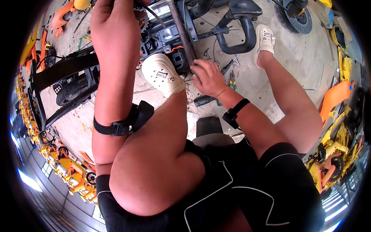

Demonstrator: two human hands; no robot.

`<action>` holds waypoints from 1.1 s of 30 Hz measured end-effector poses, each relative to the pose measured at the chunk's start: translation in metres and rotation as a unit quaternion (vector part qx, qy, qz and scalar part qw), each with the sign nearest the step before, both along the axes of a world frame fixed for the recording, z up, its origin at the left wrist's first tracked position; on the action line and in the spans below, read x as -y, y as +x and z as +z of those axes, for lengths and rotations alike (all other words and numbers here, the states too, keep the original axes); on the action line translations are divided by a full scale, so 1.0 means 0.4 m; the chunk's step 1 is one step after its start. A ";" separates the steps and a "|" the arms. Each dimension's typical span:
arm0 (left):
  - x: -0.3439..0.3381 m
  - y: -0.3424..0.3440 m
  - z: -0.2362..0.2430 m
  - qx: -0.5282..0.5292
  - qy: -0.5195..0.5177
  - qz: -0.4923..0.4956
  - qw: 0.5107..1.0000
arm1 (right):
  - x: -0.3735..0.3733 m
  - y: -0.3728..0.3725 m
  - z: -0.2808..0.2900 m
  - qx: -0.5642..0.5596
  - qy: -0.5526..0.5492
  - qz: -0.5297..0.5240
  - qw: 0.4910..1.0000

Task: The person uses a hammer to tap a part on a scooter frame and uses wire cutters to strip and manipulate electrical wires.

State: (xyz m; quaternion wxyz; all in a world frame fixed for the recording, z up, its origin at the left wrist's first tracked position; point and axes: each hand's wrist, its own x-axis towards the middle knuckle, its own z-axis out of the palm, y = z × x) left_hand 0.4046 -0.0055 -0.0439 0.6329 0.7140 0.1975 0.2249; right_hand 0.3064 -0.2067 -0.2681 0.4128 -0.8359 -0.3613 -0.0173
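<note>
My left hand (116,29) is raised at the top edge, fingers curled around something dark that is mostly cut off, near a black cable (156,17). My right hand (206,77) has curled fingers on the lower end of a dark metal tube (181,36) of a vehicle frame. Inside that frame are black housings (177,58) and an orange strip (176,48). My left foot in a white clog (162,75) rests against the frame, just left of my right hand. A padded black loop-shaped part (237,48) sticks out at the right.
A black frame with wheel (62,69) lies at left. A wheel (293,17), my other clog (264,40), pliers (232,79), a screwdriver (228,65) and an orange panel (334,96) are at right. Rows of yellow vehicles (73,170) line the rim.
</note>
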 end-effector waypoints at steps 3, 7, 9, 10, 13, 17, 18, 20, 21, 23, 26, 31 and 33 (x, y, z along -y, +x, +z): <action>0.011 0.004 -0.014 -0.008 0.000 -0.012 1.000 | 0.055 0.008 -0.072 -0.057 0.003 -0.180 0.982; -0.022 0.006 -0.028 -0.039 -0.020 -0.058 0.997 | 0.255 -0.042 -0.333 -0.316 -0.216 -0.258 0.887; -0.021 0.016 -0.038 -0.057 -0.031 -0.087 0.994 | 0.370 -0.082 -0.493 -0.467 -0.395 -0.144 0.778; -0.013 0.010 -0.033 -0.072 -0.028 -0.079 0.994 | 0.380 -0.079 -0.495 -0.533 -0.447 -0.114 0.709; 0.007 -0.007 -0.016 -0.075 -0.007 -0.115 0.990 | 0.383 -0.166 -0.496 -0.565 -0.440 -0.252 0.651; -0.014 -0.048 0.015 -0.119 0.051 -0.107 0.986 | 0.333 -0.203 -0.487 -0.510 -0.474 -0.377 0.611; -0.030 -0.059 0.008 -0.122 0.044 -0.101 0.986 | 0.327 -0.203 -0.465 -0.530 -0.467 -0.378 0.598; -0.057 -0.084 -0.011 -0.138 0.038 -0.093 0.985 | 0.315 -0.218 -0.474 -0.539 -0.463 -0.403 0.577; -0.058 -0.093 -0.021 -0.159 0.046 -0.098 0.981 | 0.317 -0.236 -0.492 -0.542 -0.464 -0.413 0.566; -0.048 -0.096 -0.034 -0.189 0.016 -0.103 0.976 | 0.334 -0.268 -0.541 -0.491 -0.490 -0.399 0.600; -0.049 -0.101 -0.055 -0.190 0.040 -0.137 0.971 | 0.352 -0.249 -0.547 -0.474 -0.520 -0.354 0.616; -0.026 -0.080 -0.060 -0.202 0.036 -0.143 0.968 | 0.362 -0.221 -0.535 -0.527 -0.497 -0.360 0.588; -0.011 -0.067 -0.059 -0.179 0.030 -0.158 0.971 | 0.358 -0.218 -0.497 -0.578 -0.459 -0.377 0.560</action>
